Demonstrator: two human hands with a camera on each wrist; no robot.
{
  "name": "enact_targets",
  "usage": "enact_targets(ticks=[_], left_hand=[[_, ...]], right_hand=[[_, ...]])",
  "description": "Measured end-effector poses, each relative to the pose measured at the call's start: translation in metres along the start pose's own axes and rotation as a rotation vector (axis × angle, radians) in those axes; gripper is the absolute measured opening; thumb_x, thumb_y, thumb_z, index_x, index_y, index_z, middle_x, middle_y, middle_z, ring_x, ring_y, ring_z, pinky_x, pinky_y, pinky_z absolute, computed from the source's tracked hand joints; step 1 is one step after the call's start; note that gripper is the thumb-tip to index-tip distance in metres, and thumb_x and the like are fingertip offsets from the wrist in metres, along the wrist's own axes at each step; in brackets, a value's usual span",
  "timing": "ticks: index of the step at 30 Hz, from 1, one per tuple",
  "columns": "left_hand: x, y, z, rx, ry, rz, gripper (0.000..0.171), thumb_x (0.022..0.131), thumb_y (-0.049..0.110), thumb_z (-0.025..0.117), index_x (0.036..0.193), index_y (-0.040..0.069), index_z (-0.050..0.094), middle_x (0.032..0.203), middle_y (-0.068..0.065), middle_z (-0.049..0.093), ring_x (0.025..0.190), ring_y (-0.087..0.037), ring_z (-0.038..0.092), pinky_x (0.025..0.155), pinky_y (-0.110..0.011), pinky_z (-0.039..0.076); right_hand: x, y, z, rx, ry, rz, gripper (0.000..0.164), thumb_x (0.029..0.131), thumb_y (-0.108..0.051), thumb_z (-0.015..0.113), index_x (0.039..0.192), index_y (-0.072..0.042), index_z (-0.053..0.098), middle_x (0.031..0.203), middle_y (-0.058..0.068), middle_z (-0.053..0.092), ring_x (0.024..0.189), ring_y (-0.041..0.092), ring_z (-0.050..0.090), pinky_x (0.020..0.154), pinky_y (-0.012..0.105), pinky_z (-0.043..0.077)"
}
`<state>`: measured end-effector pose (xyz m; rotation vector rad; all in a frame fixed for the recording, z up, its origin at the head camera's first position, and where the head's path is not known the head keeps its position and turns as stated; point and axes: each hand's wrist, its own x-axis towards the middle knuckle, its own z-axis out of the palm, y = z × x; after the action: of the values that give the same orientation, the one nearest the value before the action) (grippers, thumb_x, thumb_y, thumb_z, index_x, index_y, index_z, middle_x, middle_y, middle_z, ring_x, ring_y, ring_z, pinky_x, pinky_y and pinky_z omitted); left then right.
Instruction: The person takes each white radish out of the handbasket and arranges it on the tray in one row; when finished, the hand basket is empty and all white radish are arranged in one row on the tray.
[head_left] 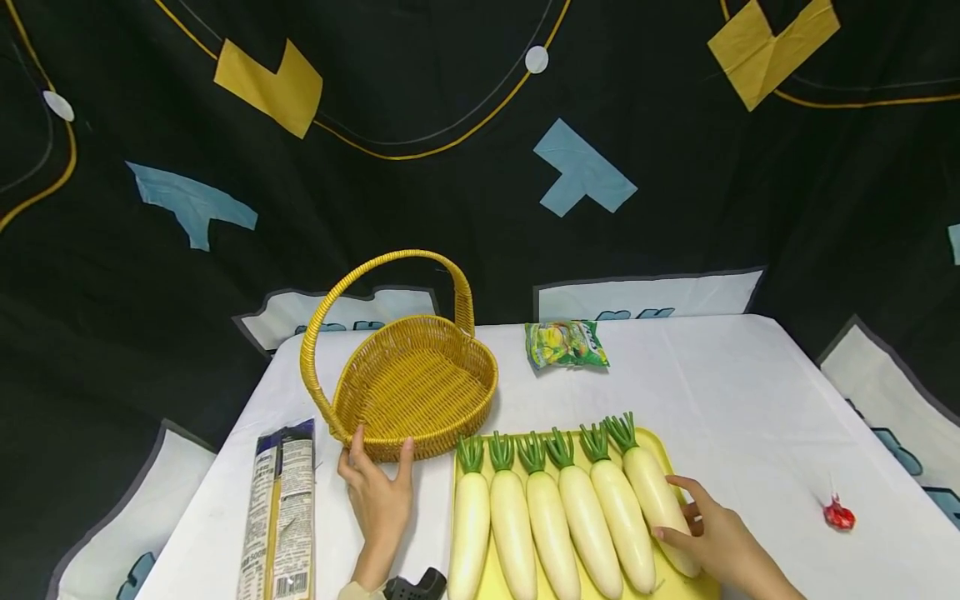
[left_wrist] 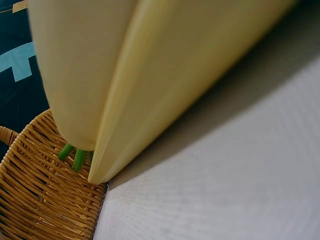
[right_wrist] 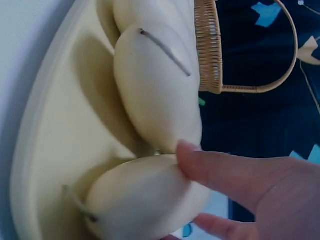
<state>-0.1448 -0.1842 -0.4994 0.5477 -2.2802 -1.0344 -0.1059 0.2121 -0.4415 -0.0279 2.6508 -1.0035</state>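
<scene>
Several white radishes with short green stems lie side by side on a yellow tray [head_left: 670,446]. My right hand [head_left: 711,533] grips the rightmost radish [head_left: 651,492], thumb on one side and fingers on the other. In the right wrist view the thumb [right_wrist: 220,167] presses on this radish's pale body [right_wrist: 145,197], near its thin root. My left hand [head_left: 381,500] touches the near side of a wicker basket [head_left: 420,375], thumb and index finger spread apart. Nothing lies inside the basket, and its tall handle arches above it. The left wrist view shows the basket's woven wall [left_wrist: 45,185] beyond the tray's edge.
Left of the basket lies a long printed packet [head_left: 279,508]. A green snack bag [head_left: 566,343] sits at the back of the white-covered table [head_left: 750,400]. Toward the right edge is a small red wrapped item [head_left: 838,514]. A dark patterned cloth [head_left: 420,200] hangs behind.
</scene>
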Motion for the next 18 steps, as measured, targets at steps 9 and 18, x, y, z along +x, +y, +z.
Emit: enact_targets(ticks=[9,18], left_hand=[[-0.001,0.0,0.0,-0.001,0.003,0.007,0.077,0.082,0.045,0.062,0.141,0.02,0.018,0.133,-0.034,0.017,0.094,-0.052,0.045,0.071,-0.056,0.038],[0.0,0.005,-0.005,0.024,-0.038,-0.029,0.078,0.082,0.049,0.059,0.142,0.019,0.018,0.134,-0.032,0.018,0.094,-0.051,0.046,0.071,-0.054,0.039]], right_hand=[[-0.005,-0.011,-0.001,-0.211,0.02,0.021,0.071,0.082,-0.055,0.054,0.128,-0.003,0.042,0.083,-0.002,0.065,0.071,0.009,0.057,0.058,0.031,0.043],[-0.001,-0.018,-0.014,-0.278,0.043,-0.011,0.07,0.081,-0.058,0.054,0.125,-0.003,0.048,0.094,0.007,0.062,0.08,0.019,0.059,0.061,0.036,0.045]])
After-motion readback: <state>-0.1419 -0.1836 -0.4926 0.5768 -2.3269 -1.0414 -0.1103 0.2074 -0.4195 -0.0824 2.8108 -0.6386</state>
